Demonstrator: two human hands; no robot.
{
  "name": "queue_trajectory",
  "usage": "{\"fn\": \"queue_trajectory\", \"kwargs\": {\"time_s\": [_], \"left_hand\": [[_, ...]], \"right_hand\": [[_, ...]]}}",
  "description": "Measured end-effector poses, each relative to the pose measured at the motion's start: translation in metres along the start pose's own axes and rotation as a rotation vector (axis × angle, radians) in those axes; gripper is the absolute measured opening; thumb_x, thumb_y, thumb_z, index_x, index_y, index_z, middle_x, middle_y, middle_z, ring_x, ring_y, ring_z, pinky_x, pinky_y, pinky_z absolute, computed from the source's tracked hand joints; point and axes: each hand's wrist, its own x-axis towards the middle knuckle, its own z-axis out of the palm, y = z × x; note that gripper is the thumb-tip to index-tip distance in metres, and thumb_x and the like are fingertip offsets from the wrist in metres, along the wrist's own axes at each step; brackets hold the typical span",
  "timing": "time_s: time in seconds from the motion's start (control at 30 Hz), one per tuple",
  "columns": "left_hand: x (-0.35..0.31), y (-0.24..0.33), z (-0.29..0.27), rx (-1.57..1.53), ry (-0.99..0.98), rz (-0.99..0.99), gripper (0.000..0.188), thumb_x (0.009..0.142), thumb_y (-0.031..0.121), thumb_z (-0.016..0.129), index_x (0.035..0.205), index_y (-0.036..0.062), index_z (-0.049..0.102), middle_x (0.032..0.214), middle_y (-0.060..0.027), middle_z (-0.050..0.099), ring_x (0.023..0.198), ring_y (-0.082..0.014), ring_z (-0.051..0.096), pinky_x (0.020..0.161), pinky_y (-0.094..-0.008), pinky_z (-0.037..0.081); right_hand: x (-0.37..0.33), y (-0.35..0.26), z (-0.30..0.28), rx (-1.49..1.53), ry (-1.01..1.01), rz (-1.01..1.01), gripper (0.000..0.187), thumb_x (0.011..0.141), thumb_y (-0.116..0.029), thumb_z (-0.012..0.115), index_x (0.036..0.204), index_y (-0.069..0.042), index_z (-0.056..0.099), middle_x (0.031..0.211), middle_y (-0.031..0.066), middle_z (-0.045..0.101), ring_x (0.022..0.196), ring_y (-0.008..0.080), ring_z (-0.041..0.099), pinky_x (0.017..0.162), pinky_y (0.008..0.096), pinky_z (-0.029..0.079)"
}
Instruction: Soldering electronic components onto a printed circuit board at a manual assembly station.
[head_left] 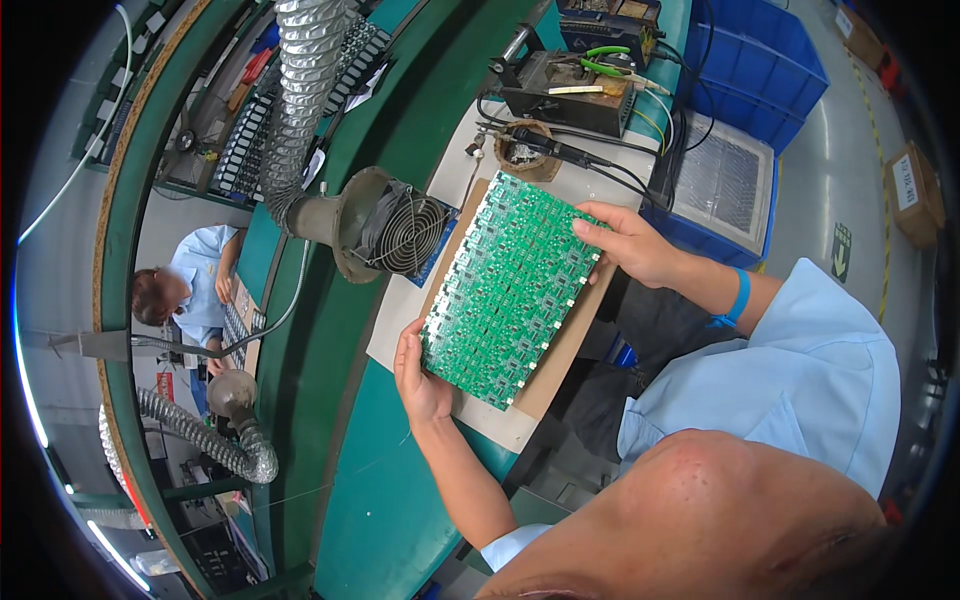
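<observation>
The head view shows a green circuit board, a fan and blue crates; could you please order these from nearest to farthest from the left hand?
1. Green circuit board, held by the left hand.
2. Fan, left of the board.
3. Blue crates, at the picture's upper right.

We look through the left one of two head-worn fisheye cameras set side by side, facing downward. We see the green circuit board [515, 285] near the centre, close enough to show fine detail, with the left hand [425, 390] at seven o'clock and the right hand [635, 245] at two. The worktop [370, 500] slants from seven o'clock to one. Our view is wide: it takes in the floor [830, 150] at two o'clock and, farther off, a co-worker [207, 270] at nine. The green frame [117, 290] at nine o'clock bows outward, and blackness fills the corners.
</observation>
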Motion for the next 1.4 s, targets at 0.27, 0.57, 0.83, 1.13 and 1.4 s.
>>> {"fn": "queue_trajectory", "kwargs": {"time_s": [0.27, 0.57, 0.83, 1.13, 1.4], "left_hand": [[0.0, -0.001, 0.0, 0.001, 0.046, -0.018, 0.028, 0.101, 0.021, 0.049, 0.116, -0.0009, 0.058, 0.105, -0.0133, 0.065, 0.087, -0.0176, 0.063, 0.079, -0.0285, 0.051], [0.0, 0.0, 0.001, 0.004, 0.048, 0.005, 0.031, 0.101, 0.024, 0.049, 0.118, -0.0015, 0.057, 0.106, -0.0142, 0.065, 0.089, -0.0188, 0.063, 0.08, -0.029, 0.051], [0.002, -0.001, -0.002, 0.006, 0.055, 0.018, 0.033, 0.1, 0.024, 0.049, 0.119, -0.0021, 0.057, 0.107, -0.015, 0.065, 0.091, -0.0199, 0.063, 0.081, -0.0305, 0.051], [0.002, -0.002, -0.004, -0.015, 0.052, 0.02, 0.034, 0.101, 0.025, 0.048, 0.12, -0.0024, 0.056, 0.109, -0.0162, 0.065, 0.092, -0.0204, 0.063, 0.082, -0.0311, 0.052], [0.003, -0.004, -0.011, 0.008, 0.033, 0.01, 0.038, 0.103, 0.03, 0.045, 0.125, 0.0, 0.055, 0.117, -0.0154, 0.063, 0.102, -0.0228, 0.063, 0.089, -0.0352, 0.052]], "right_hand": [[-0.004, -0.004, 0.002, -0.022, -0.049, -0.029, 0.031, 0.101, -0.021, 0.053, 0.126, -0.002, 0.052, 0.096, 0.0051, 0.064, 0.075, 0.0096, 0.06, 0.061, 0.0222, 0.054], [-0.005, -0.006, 0.006, -0.002, -0.069, -0.027, 0.031, 0.1, -0.018, 0.056, 0.127, -0.003, 0.051, 0.097, 0.0048, 0.064, 0.076, 0.009, 0.06, 0.062, 0.0217, 0.054], [-0.004, -0.005, 0.006, -0.014, -0.09, -0.038, 0.031, 0.099, -0.017, 0.057, 0.127, -0.003, 0.052, 0.098, 0.0046, 0.064, 0.077, 0.0088, 0.06, 0.062, 0.0215, 0.054], [-0.004, -0.007, 0.009, -0.025, -0.088, -0.032, 0.029, 0.099, -0.017, 0.056, 0.125, -0.003, 0.052, 0.099, 0.0042, 0.064, 0.078, 0.0085, 0.059, 0.062, 0.0213, 0.053], [-0.003, -0.002, 0.009, -0.045, -0.094, -0.051, 0.027, 0.099, -0.016, 0.056, 0.123, -0.003, 0.052, 0.099, 0.0046, 0.063, 0.077, 0.0091, 0.06, 0.063, 0.0212, 0.054]]}}
